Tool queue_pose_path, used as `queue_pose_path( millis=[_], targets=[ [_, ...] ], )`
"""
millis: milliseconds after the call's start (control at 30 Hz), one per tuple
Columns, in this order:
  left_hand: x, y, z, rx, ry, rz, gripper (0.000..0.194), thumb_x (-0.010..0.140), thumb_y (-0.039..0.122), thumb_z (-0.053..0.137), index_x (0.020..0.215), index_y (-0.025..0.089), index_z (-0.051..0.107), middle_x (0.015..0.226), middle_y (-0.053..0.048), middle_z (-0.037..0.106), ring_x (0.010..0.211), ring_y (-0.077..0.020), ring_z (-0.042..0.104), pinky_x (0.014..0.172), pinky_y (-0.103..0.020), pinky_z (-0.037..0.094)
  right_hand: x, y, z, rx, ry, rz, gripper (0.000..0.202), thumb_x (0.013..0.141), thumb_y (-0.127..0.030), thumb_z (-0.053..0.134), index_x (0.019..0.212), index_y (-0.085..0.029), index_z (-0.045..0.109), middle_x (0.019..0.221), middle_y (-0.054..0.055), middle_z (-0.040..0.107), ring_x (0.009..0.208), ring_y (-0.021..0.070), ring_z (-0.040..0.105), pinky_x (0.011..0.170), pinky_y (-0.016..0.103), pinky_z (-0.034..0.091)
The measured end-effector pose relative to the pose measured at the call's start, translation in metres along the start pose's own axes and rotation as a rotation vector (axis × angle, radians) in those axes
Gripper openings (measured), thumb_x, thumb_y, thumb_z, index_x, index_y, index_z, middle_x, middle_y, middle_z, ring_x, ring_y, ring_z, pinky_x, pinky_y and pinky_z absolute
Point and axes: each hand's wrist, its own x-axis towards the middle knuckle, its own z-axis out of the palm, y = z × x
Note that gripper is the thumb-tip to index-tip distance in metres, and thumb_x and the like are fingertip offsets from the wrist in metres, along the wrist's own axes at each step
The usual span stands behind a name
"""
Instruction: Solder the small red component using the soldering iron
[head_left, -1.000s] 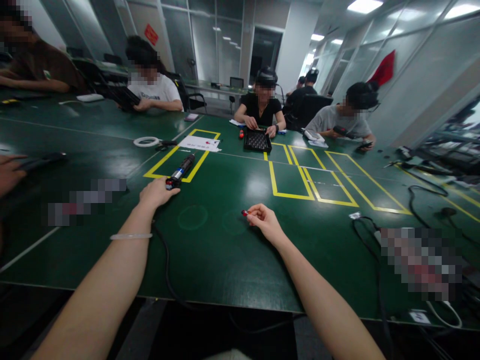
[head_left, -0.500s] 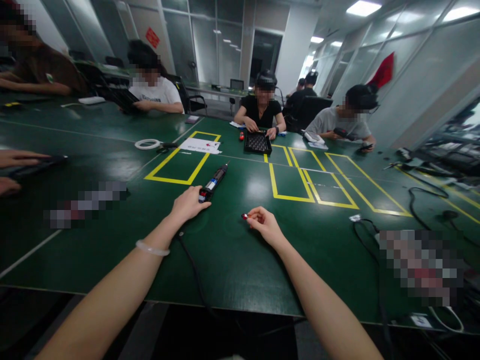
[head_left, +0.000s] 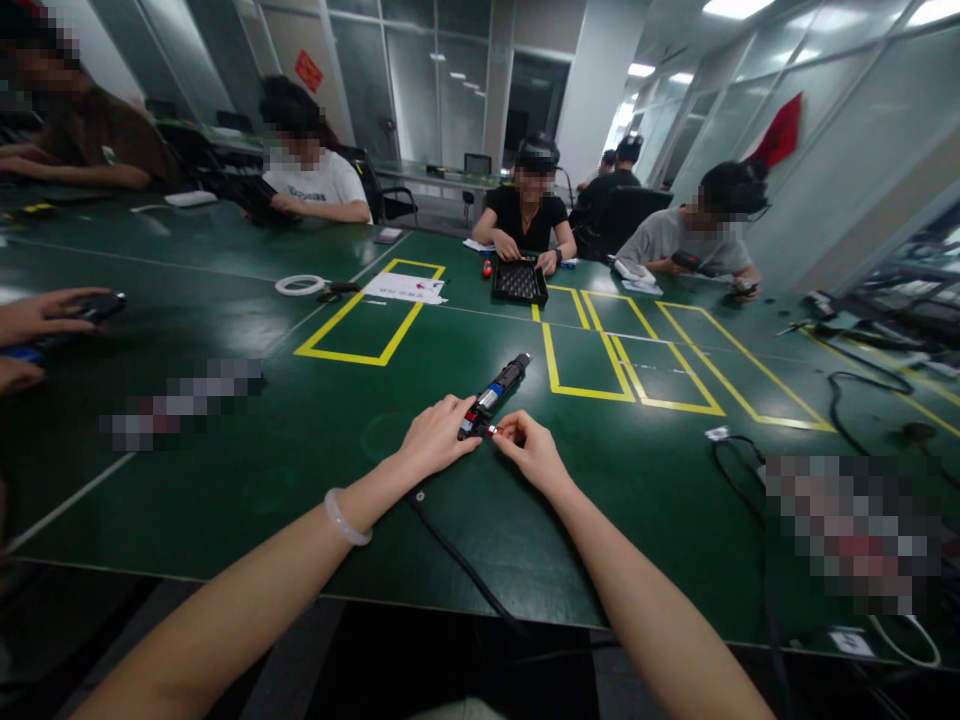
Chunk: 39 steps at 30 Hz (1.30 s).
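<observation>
My left hand (head_left: 441, 436) is closed around the rear end of an electric screwdriver (head_left: 498, 388). Its dark casing looks opened up, with silver, blue and red parts showing inside, and its tip points away to the upper right. A black cord trails from near my left wrist toward the table's front edge. In a fingertip pinch, my right hand (head_left: 531, 447) holds a small red part (head_left: 492, 431) right beside the screwdriver's rear end. Whether that part touches the screwdriver, I cannot tell. My fingers hide some of it.
Yellow tape rectangles (head_left: 592, 392) mark the green table (head_left: 300, 520). A paper sheet (head_left: 405, 288) and a white cable coil (head_left: 300, 285) lie at the back left. Across from me, a person works at a black tray (head_left: 520, 283). A co-worker's hands (head_left: 45, 318) hold a dark tool at left.
My left hand has moved right with the screwdriver, bringing its rear end up to the red part. My right hand has stayed nearly in place, still pinching it.
</observation>
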Motion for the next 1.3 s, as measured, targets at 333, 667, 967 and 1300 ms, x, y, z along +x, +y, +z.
queue_pose_path(
  millis=[333, 667, 967, 1300],
  targets=[
    [-0.005, 0.012, 0.000, -0.014, -0.018, 0.081, 0.063, 0.082, 0.043, 0.057, 0.139, 0.023, 0.039, 0.121, -0.010, 0.055, 0.105, -0.0269, 0.057, 0.081, -0.035, 0.047, 0.003, 0.000, 0.006, -0.192, -0.026, -0.011, 0.015, 0.078, -0.026, 0.064, 0.084, -0.021, 0.053, 0.063, -0.005, 0.055, 0.057, 0.0127, 0.052, 0.058, 0.024, 0.039],
    [-0.006, 0.017, -0.002, -0.036, 0.040, 0.103, 0.054, 0.083, 0.043, 0.057, 0.131, 0.023, 0.042, 0.140, -0.009, 0.046, 0.113, -0.0260, 0.054, 0.089, -0.037, 0.047, 0.002, 0.001, 0.004, -0.173, -0.052, -0.113, 0.006, 0.084, -0.022, 0.056, 0.085, -0.019, 0.061, 0.078, 0.002, 0.066, 0.069, 0.0153, 0.060, 0.071, 0.027, 0.046],
    [0.000, 0.026, -0.002, -0.010, 0.043, 0.030, 0.043, 0.089, 0.050, 0.049, 0.121, 0.023, 0.048, 0.115, -0.009, 0.058, 0.099, -0.0242, 0.059, 0.076, -0.033, 0.046, 0.002, 0.005, -0.001, -0.039, 0.004, -0.049, 0.022, 0.090, -0.034, 0.050, 0.098, -0.018, 0.063, 0.081, 0.002, 0.065, 0.069, 0.0150, 0.058, 0.068, 0.026, 0.045],
    [0.007, 0.010, -0.004, 0.113, 0.046, 0.053, 0.052, 0.087, 0.044, 0.056, 0.132, 0.022, 0.043, 0.127, -0.011, 0.053, 0.104, -0.0253, 0.057, 0.081, -0.034, 0.045, 0.001, 0.010, -0.009, -0.034, -0.009, 0.009, 0.022, 0.090, -0.036, 0.050, 0.094, -0.018, 0.062, 0.071, 0.000, 0.062, 0.065, 0.0145, 0.058, 0.066, 0.026, 0.045]
  ],
)
